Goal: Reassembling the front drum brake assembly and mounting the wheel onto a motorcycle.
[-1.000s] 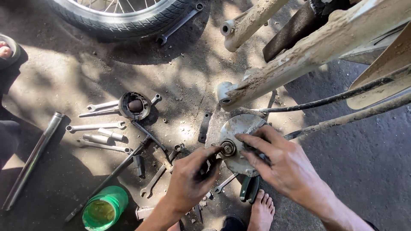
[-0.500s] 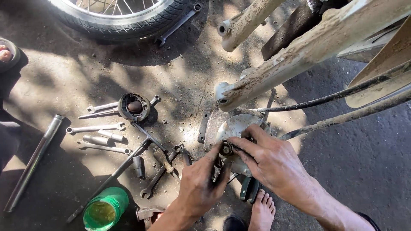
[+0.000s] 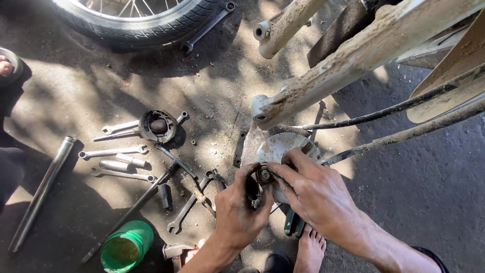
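Observation:
A round grey metal hub plate (image 3: pixel 281 146) hangs low in front of me, with a small ring-shaped part (image 3: pixel 264 174) at its centre. My right hand (image 3: pixel 316 194) lies over the plate's lower right, thumb and forefinger pinching that ring-shaped part. My left hand (image 3: pixel 242 205) comes up from below and grips a small dark tool (image 3: pixel 252 192) right beside the ring. Two muddy fork legs (image 3: pixel 323 83) slant above the plate, and dirty cables (image 3: pixel 404 126) run off to the right.
Spanners (image 3: pixel 113 151), a round brake-shoe part (image 3: pixel 157 125), pliers and a long rod (image 3: pixel 131 210) lie on the concrete at left. A steel tube (image 3: pixel 43 189), a green cup (image 3: pixel 126 246), a tyred wheel (image 3: pixel 131 20) at top, my bare foot (image 3: pixel 309 250) below, another person's sandalled foot (image 3: pixel 7 65).
Both hands have closed in on the centre of the hub plate; my right hand slid down and left over it, and the view shifted slightly.

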